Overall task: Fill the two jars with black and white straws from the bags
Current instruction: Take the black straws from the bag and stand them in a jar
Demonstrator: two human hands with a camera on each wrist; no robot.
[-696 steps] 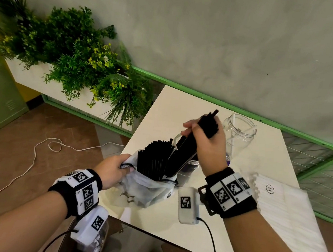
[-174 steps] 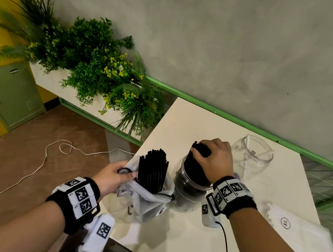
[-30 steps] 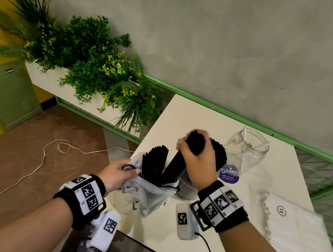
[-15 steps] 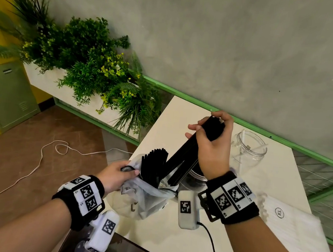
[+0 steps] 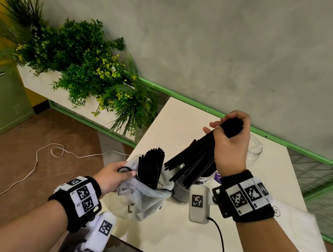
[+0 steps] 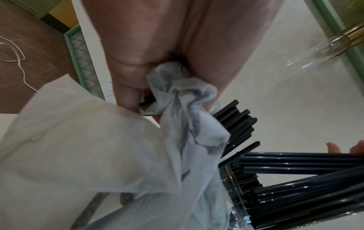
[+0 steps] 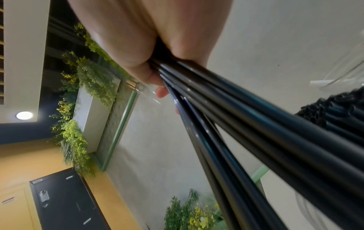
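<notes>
My right hand (image 5: 230, 145) grips the top of a bunch of black straws (image 5: 196, 159), lifted and slanting down-left over the near clear jar (image 5: 183, 191). The same bunch of black straws (image 7: 256, 124) fills the right wrist view. My left hand (image 5: 113, 176) pinches the rim of the thin white bag (image 5: 145, 197); more black straws (image 5: 150, 168) stand upright in it. In the left wrist view the bag (image 6: 98, 155) is bunched between my fingers, with the jar's straws (image 6: 295, 186) at lower right. The second clear jar (image 5: 254, 149) stands behind my right hand, with white straws in it.
A flat pack of white straws (image 5: 297, 238) lies at the table's right side. The white table (image 5: 172, 235) ends close to me; its left edge borders a planter of green plants (image 5: 81, 67). A grey wall and green rail (image 5: 303, 149) run behind. A white cord (image 5: 34, 165) lies on the floor.
My right hand has lifted the bunch of black straws up and to the right, out of the bag and over the near jar. The left hand stays on the bag's rim.
</notes>
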